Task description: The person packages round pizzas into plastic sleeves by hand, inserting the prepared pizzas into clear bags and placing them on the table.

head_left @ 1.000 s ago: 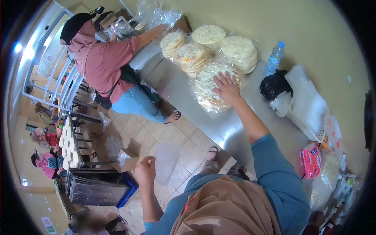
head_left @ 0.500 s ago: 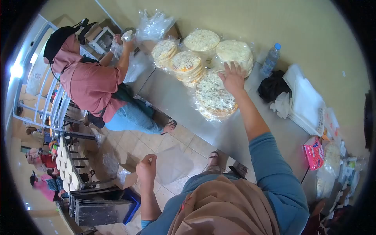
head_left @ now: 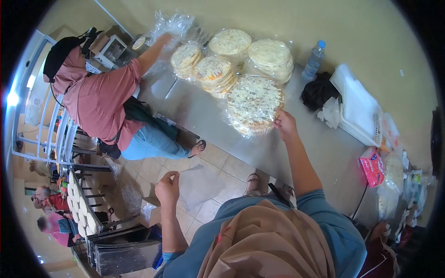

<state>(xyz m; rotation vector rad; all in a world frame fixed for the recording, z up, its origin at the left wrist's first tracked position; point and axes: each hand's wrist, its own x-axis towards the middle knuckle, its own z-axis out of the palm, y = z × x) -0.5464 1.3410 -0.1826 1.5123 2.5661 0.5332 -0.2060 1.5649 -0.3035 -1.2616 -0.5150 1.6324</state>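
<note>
My left hand [head_left: 167, 187] pinches the edge of a thin translucent sheet [head_left: 199, 187], which hangs over the floor. On the metal table [head_left: 296, 143], my right hand [head_left: 286, 124] is closed at the right edge of the nearest stack of plastic-wrapped flat rounds [head_left: 255, 102], whose top is speckled white. Behind that stack stand more wrapped stacks: a pale one [head_left: 271, 55], a speckled one [head_left: 230, 41], one with orange edges [head_left: 213, 72] and a smaller one [head_left: 186, 56].
A water bottle [head_left: 314, 60], black bag [head_left: 318, 91], white basket [head_left: 359, 127] and pink packet [head_left: 371, 167] are to the right. At the left a co-worker [head_left: 99, 99] reaches toward clear plastic bags [head_left: 174, 28]. A rack of trays [head_left: 125, 250] stands lower left.
My right hand has moved from flat on top of the near stack to its right edge. The co-worker's arm has stretched back to the bags. My left hand still holds the sheet.
</note>
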